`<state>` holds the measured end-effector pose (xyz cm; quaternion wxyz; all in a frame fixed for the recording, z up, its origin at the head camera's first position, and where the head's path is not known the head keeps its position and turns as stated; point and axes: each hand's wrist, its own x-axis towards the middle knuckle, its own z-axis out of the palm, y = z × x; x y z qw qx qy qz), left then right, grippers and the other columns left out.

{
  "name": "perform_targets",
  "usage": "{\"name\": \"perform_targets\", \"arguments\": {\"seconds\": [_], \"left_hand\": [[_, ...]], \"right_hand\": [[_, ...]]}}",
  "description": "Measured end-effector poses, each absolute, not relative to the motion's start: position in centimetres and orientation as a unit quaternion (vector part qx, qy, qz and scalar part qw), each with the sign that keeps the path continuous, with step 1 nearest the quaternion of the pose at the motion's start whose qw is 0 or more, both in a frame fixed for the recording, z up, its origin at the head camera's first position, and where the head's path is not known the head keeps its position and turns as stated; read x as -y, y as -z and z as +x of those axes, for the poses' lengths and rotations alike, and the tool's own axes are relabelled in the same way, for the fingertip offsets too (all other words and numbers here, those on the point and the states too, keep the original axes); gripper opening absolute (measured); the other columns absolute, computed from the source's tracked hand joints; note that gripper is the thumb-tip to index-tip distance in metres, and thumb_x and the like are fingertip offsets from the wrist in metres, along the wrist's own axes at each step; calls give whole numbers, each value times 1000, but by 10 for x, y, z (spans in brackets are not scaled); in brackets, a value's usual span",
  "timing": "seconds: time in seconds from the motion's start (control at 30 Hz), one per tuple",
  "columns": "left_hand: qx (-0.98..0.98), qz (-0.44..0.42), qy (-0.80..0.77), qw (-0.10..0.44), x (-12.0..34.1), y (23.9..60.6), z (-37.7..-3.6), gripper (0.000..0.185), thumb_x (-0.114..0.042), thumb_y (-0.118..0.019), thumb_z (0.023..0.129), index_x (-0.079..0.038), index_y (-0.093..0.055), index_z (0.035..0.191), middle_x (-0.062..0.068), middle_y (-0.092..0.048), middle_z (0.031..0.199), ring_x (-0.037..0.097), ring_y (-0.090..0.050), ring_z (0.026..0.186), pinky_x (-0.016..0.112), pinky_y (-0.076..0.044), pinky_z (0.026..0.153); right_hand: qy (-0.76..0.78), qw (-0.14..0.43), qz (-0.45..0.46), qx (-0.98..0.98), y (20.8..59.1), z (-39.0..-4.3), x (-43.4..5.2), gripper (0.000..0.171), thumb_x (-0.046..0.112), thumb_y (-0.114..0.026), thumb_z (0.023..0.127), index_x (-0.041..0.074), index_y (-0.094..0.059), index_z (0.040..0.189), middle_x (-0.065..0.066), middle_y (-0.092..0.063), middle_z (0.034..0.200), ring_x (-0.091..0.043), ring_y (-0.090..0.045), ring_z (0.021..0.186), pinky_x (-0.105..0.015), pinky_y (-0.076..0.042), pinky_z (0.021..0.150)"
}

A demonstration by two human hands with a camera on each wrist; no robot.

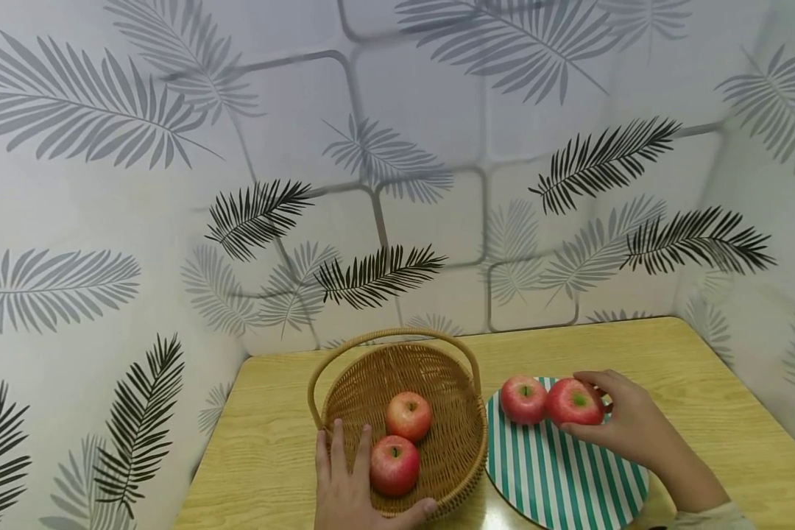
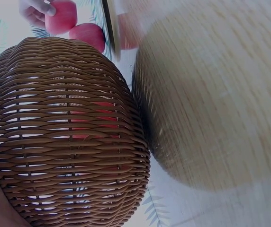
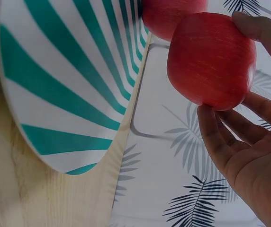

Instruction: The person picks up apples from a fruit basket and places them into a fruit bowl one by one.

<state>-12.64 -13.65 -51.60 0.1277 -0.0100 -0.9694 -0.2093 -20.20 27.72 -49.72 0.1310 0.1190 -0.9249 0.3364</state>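
Note:
My right hand [image 1: 626, 423] grips a red apple [image 1: 575, 402] between thumb and fingers over the round green-and-white striped board [image 1: 563, 478]. In the right wrist view this apple [image 3: 211, 61] overlaps a second one behind it. That second apple [image 1: 523, 400] sits at the board's back left. To the left stands a brown wicker basket [image 1: 457, 442] with its handle raised, and two apples lie inside: a paler one [image 1: 408, 417] and a redder one [image 1: 394, 465]. My left hand [image 1: 351, 493] rests at the basket's near left rim, fingers straight and spread, thumb stretched to the right.
Basket and board stand side by side on a light wooden table [image 1: 258, 442]. A wall with a leaf pattern [image 1: 424, 221] rises directly behind the table's back edge, and patterned walls also flank it on the left and right.

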Motion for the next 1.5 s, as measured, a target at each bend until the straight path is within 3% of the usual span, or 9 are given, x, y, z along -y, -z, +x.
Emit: {"name": "perform_targets", "arguments": {"seconds": [0.7,1.07,1.5], "left_hand": [[970,-7,209,123,138,516,-127,136,-99,-71,58,-14,-46,162,24,-20,175,55,-13,160,75,-35,117],[970,-10,207,128,137,517,-126,136,-99,-71,58,-15,-45,162,25,-21,175,55,-13,160,75,-35,117],[970,-3,219,108,136,511,-125,135,-96,-73,59,-14,-46,162,25,-19,175,55,-11,161,75,-33,118]], "right_hand": [[-314,62,70,945,513,-216,-290,84,45,-97,74,-2,-64,136,-19,-70,120,-30,-63,101,-33,-58,72],[-306,84,85,944,522,-221,-291,80,43,-99,73,-3,-68,130,-18,-72,115,-27,-64,96,-34,-55,72],[-312,60,73,945,525,-224,-292,82,46,-95,77,-4,-65,134,-24,-70,118,-31,-65,97,-40,-56,73]]}}
